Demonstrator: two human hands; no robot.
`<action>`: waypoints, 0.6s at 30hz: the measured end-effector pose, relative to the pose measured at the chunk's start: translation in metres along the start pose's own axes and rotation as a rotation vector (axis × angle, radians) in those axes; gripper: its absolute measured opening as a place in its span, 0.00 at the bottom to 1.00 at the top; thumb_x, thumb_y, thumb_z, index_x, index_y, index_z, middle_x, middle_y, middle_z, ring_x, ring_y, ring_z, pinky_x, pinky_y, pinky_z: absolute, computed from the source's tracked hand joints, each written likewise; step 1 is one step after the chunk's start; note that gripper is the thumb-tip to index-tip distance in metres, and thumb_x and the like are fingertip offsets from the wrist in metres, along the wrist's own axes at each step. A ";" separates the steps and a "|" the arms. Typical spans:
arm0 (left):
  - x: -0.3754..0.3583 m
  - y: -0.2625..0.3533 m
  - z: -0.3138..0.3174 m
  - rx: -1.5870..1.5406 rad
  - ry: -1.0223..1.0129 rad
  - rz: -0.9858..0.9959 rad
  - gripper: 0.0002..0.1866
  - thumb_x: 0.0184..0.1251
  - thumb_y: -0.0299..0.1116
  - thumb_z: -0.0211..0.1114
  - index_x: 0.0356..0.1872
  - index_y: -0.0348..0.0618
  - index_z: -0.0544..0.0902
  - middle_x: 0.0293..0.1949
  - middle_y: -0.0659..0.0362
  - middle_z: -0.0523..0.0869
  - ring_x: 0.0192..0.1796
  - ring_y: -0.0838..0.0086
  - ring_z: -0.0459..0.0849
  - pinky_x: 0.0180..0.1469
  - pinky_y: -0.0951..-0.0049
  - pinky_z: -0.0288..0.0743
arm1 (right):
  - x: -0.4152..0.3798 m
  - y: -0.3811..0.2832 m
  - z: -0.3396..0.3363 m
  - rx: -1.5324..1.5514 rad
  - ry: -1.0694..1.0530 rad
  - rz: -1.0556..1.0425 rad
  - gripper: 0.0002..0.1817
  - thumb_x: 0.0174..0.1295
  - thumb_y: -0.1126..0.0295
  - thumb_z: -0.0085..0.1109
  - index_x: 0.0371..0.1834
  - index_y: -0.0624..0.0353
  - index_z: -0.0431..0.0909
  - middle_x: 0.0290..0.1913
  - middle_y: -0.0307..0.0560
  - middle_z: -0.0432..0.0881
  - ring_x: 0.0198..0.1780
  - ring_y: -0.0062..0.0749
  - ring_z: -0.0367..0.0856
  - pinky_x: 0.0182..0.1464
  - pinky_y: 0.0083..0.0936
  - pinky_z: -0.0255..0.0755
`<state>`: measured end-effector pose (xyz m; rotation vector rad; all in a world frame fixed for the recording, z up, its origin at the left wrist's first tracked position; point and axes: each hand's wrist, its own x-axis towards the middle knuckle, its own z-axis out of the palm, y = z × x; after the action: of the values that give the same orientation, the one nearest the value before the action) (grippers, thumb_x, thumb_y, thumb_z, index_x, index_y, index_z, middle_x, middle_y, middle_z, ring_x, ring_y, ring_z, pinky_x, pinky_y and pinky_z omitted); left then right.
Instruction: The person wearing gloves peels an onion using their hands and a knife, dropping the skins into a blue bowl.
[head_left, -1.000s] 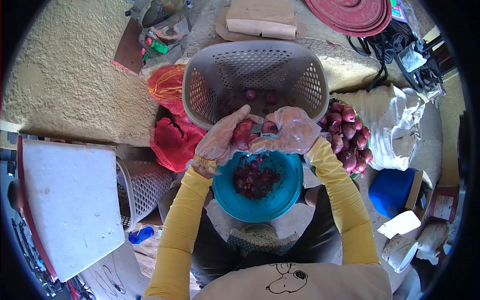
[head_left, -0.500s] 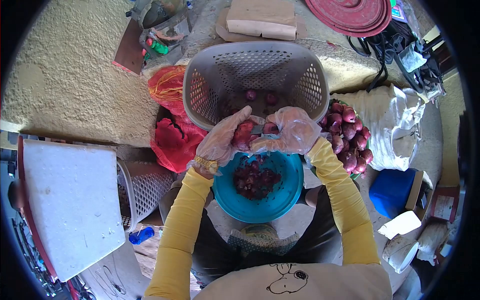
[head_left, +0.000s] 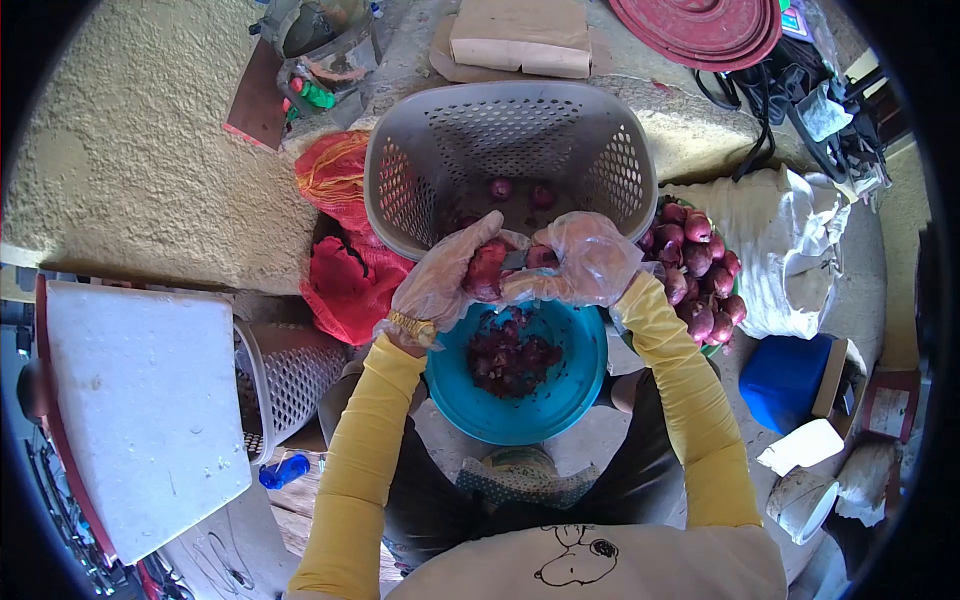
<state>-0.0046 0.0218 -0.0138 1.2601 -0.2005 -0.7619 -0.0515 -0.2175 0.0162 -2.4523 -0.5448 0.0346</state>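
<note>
In the middle of the head view my left hand, in a clear plastic glove, is closed around a red onion. My right hand, also gloved, grips a small knife, its short blade pointing left against the onion. Much of the handle is hidden by my fingers. Both hands are over the far rim of a blue basin, which holds dark red onion peelings. Just beyond is a grey perforated basket with a few onions at its bottom.
Right of the basket, many red onions are piled in a green-rimmed container beside a white sack. Red net bags lie on the left. A white foam box lid, another basket and a blue container stand around.
</note>
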 end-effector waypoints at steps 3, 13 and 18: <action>-0.006 -0.007 -0.005 0.531 -0.111 0.525 0.18 0.85 0.37 0.59 0.65 0.36 0.79 0.56 0.54 0.86 0.53 0.74 0.86 0.49 0.76 0.87 | 0.000 0.003 0.006 0.002 -0.010 0.010 0.40 0.52 0.27 0.69 0.41 0.59 0.89 0.32 0.58 0.85 0.40 0.62 0.83 0.44 0.51 0.76; -0.006 -0.006 -0.007 0.661 -0.142 0.607 0.26 0.82 0.30 0.62 0.77 0.47 0.71 0.63 0.53 0.81 0.57 0.72 0.84 0.55 0.75 0.87 | -0.002 -0.005 -0.002 0.010 -0.038 0.036 0.33 0.57 0.35 0.71 0.40 0.59 0.90 0.36 0.56 0.87 0.42 0.58 0.86 0.48 0.47 0.79; -0.002 -0.018 -0.007 0.544 -0.104 0.593 0.22 0.84 0.39 0.59 0.63 0.28 0.77 0.54 0.45 0.86 0.53 0.64 0.88 0.53 0.65 0.91 | -0.001 -0.010 -0.001 0.004 -0.061 0.057 0.33 0.58 0.34 0.70 0.38 0.59 0.90 0.33 0.55 0.87 0.40 0.57 0.87 0.46 0.47 0.80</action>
<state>-0.0094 0.0269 -0.0315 1.5592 -0.8695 -0.2555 -0.0560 -0.2111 0.0231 -2.4690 -0.4999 0.1339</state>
